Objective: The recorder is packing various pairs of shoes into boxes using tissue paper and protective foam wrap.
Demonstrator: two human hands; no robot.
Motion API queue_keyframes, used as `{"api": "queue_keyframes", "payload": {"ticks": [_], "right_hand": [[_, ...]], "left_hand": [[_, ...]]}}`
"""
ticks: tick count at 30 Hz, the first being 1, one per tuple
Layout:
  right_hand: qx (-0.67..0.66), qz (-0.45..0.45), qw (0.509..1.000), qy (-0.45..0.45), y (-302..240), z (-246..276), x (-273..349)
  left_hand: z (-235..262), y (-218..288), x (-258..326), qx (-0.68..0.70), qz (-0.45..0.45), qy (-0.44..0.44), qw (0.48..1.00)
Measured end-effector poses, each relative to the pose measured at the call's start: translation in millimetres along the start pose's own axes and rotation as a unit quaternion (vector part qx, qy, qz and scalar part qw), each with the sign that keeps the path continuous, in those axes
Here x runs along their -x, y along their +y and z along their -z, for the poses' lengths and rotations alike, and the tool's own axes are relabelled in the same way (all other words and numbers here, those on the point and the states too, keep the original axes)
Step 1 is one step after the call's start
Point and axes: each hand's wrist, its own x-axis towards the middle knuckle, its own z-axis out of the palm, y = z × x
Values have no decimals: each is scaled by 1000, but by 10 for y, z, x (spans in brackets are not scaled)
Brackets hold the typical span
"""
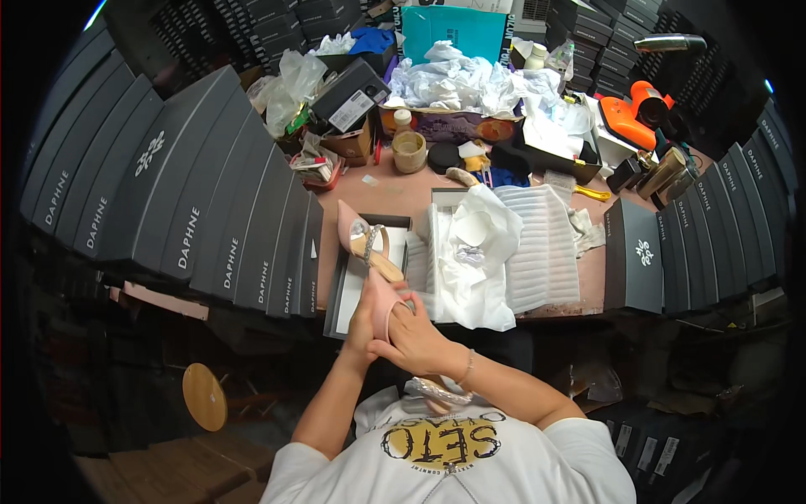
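A pink pointed-toe shoe (382, 304) is between my two hands above the front edge of the table, its toe pointing away from me. My left hand (361, 326) wraps its left side. My right hand (413, 338) grips it from the right, fingers at the shoe's opening and slightly blurred. A silver braided strap (438, 390) shows below my right wrist, against my shirt. Just beyond my hands, a second pink shoe (350, 228) with a glittery strap lies over an open dark shoebox (346, 290). White tissue paper (477, 252) spreads beside the box, right of my hands.
Rows of dark shoeboxes stand at the left (189, 181) and right (636, 260). A ribbed white foam sheet (544, 244) lies right of the tissue. Farther back are a jar (410, 154), a yellow-handled brush (592, 192), crumpled paper (453, 80) and an orange tool (628, 122).
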Motion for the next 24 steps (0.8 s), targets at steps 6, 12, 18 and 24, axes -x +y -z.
{"api": "queue_keyframes", "payload": {"ticks": [6, 12, 18, 24], "right_hand": [[-132, -47, 990, 29, 54, -298, -187], [-129, -16, 991, 34, -45, -202, -190], [-110, 0, 992, 67, -121, -238, -118], [-96, 57, 993, 26, -194, 52, 232]], "left_hand": [[150, -47, -64, 18, -18, 103, 994], [92, 3, 54, 21, -42, 94, 994], [93, -46, 140, 26, -54, 82, 995], [-42, -20, 218, -1, -50, 52, 997]]}}
